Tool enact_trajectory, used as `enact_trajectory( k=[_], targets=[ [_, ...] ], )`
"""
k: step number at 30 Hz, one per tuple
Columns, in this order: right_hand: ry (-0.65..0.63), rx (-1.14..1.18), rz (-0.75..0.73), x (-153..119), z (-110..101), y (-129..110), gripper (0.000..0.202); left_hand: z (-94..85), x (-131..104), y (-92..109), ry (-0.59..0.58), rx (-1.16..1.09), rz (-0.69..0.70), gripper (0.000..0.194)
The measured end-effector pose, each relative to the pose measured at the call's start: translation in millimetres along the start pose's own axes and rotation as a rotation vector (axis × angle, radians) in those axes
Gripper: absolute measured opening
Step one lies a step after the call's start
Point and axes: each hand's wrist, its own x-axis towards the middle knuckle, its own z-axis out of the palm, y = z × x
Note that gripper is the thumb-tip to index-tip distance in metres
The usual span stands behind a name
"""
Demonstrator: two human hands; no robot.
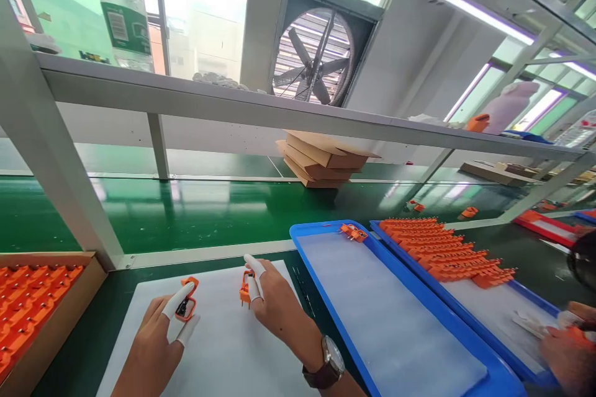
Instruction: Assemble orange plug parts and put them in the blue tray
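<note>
One orange part (185, 309) sits pinched between the white-capped fingers (174, 302) of the left hand (153, 336), a second orange part (244, 293) in the grip of the right hand (277, 298), both over a white mat (223, 347). At right, a blue tray (372, 304) holds orange pieces (354, 232) at its far end.

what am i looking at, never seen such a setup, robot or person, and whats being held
No robot shows: this picture comes from a camera worn on a person's head, looking forward and down. Their left hand and right hand, both wearing white finger covers, each hold a small orange piece. Below is a white sheet on a dark green surface. A cardboard box of orange parts stands at left, two blue trays at right, and another person's hand shows at the right edge.
</note>
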Motion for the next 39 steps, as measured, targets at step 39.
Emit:
enact_trajectory(
  k=[39],
  targets=[
    [-0.013,-0.087,-0.122,-10,22,38,0.073,-13.1,15,23,-0.23,0.029,-0.287,0.05]
  ],
)
